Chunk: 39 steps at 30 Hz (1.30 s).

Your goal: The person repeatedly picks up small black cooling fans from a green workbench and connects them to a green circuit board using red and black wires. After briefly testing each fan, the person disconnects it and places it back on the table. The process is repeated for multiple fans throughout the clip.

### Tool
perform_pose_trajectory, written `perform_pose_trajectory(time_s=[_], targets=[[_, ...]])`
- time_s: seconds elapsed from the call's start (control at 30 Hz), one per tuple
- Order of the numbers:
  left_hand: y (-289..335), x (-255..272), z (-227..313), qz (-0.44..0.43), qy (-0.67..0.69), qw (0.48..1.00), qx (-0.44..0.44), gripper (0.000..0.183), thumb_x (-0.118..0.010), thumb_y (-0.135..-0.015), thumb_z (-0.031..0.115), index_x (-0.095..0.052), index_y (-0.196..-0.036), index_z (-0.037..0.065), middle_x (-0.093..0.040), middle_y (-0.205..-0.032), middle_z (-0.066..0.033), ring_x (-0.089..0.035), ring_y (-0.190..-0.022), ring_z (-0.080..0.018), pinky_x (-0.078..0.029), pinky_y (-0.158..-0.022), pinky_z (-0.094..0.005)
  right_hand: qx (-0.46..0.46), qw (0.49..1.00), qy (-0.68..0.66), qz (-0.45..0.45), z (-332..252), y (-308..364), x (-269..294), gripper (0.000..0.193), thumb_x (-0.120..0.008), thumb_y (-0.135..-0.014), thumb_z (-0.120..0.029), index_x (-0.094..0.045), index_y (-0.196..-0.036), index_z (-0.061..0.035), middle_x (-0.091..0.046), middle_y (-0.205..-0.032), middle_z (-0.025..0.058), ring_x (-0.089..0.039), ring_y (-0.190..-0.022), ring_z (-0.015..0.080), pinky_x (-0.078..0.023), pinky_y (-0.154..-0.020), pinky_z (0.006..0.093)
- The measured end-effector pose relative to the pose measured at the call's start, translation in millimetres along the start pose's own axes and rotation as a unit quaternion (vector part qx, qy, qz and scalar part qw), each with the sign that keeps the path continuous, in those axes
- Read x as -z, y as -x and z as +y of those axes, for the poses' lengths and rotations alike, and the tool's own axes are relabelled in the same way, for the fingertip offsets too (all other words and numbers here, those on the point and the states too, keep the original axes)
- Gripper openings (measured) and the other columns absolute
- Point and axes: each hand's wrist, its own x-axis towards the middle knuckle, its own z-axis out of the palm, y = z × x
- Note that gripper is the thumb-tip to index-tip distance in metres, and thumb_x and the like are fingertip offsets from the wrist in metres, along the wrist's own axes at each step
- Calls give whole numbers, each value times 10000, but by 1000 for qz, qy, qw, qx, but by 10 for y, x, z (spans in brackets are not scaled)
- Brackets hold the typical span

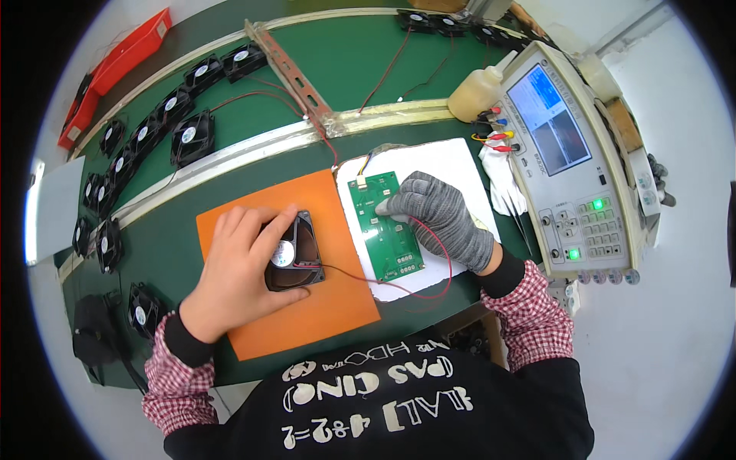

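A black square cooling fan (pixel 308 244) with a white round label lies on an orange mat (pixel 310 322). My bare left hand (pixel 244 257) grips it, fingers over the far side and thumb along the near edge. A thin red and black cable (pixel 368 280) loops from the fan to my right hand (pixel 434 213), which wears a grey knitted glove. Its fingers pinch the cable end over a green circuit board (pixel 391 249); the plug itself is hidden by the fingers. That board rests on a white sheet (pixel 460 165) and has a white connector with coloured wires at its far end.
A bench tester (pixel 571 153) with a lit screen stands at the right, clip leads beside it. Next to it are a yellowish squeeze bottle (pixel 477 92) and tweezers (pixel 518 226). Several fans (pixel 144 136) line the left; a metal rail (pixel 295 80) and red bins (pixel 115 69) lie beyond.
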Motion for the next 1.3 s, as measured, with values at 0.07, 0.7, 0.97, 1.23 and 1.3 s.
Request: perform_pose_trajectory(time_s=[0.07,0.7,0.97,1.23,1.3], targets=[[23,47,176,123,-138,977,-110,868,-850,-620,316,-497,-1365,42,-593,-1114,-120,-537,-1001,-293,-434,-852,-435,-10,1000,-17,18,7,18,7,218,-716,-748,-38,-695,-955,-103,-652,-856,82,-618,-826,285,-520,-751,389],[277,505,223,-290,847,438,-82,864,-820,-697,448,-507,-1301,-85,-598,-1184,-225,-595,-1053,-331,-457,-914,-408,-53,998,-26,22,-21,14,-28,177,-721,-750,-39,-705,-913,-104,-601,-901,81,-583,-883,290,-497,-798,395],[-327,431,328,112,227,963,-89,883,-855,-694,353,-463,-1375,-51,-554,-1333,-216,-551,-1217,-333,-425,-1027,-427,-32,998,56,24,-9,79,1,184,-716,-753,-47,-680,-921,-114,-615,-879,77,-603,-848,282,-505,-749,395],[-1228,137,-1261,130,-291,887,335,840,-771,-703,549,-516,-1236,-48,-565,-1245,-259,-564,-1163,-380,-479,-950,-428,-149,969,-129,151,-26,105,-47,168,-740,-822,-57,-682,-980,-51,-672,-875,82,-660,-790,198,-535,-731,301],[-1103,126,-1701,12,-200,865,460,789,-769,-678,546,-542,-1141,-51,-593,-1120,-234,-601,-1057,-374,-499,-876,-439,-158,968,-126,146,-105,66,-2,204,-772,-804,-81,-686,-985,-42,-678,-879,78,-663,-797,169,-543,-726,291]])
